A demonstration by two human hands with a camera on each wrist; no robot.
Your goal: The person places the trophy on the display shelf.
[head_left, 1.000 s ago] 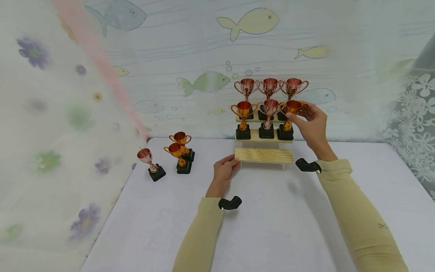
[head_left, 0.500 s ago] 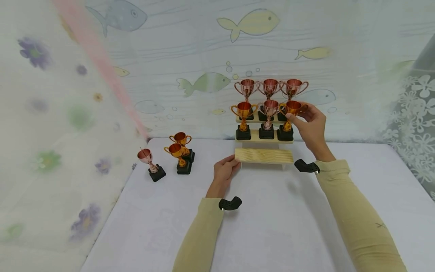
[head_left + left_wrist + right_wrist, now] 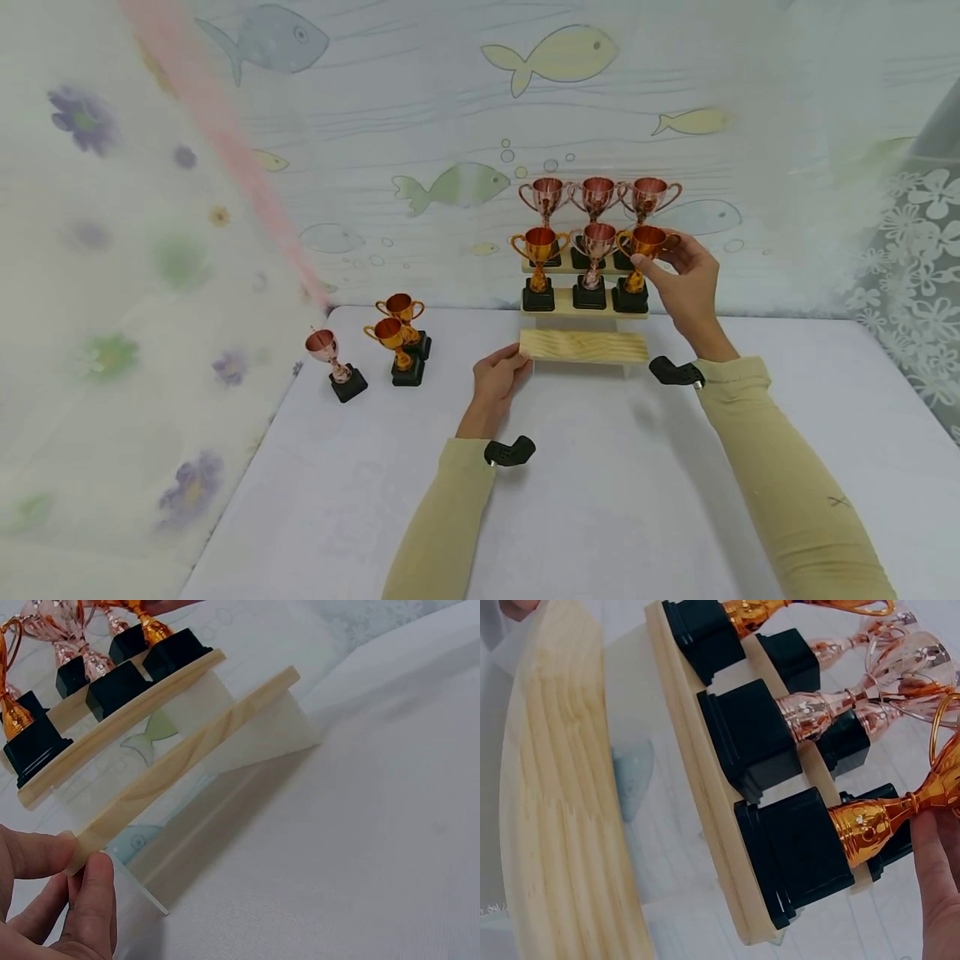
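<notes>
Gold trophy (image 3: 633,282), one: held between the thumb and curled fingers of my right hand (image 3: 686,275), gripped near the lower bowl; upright, its black base below those fingers, on the right end of the middle shelf (image 3: 585,315). Step in hand, as I judge it — seating this cup in its row; the next move calls for a gentle release, without tipping it. Pink trophy (image 3: 592,265), one: just left of the right fingers. Front board (image 3: 585,346), one: its left end pinched by my left hand (image 3: 497,379). Loose gold trophy (image 3: 405,362), nearest of three cups standing left of the left fingers.
</notes>
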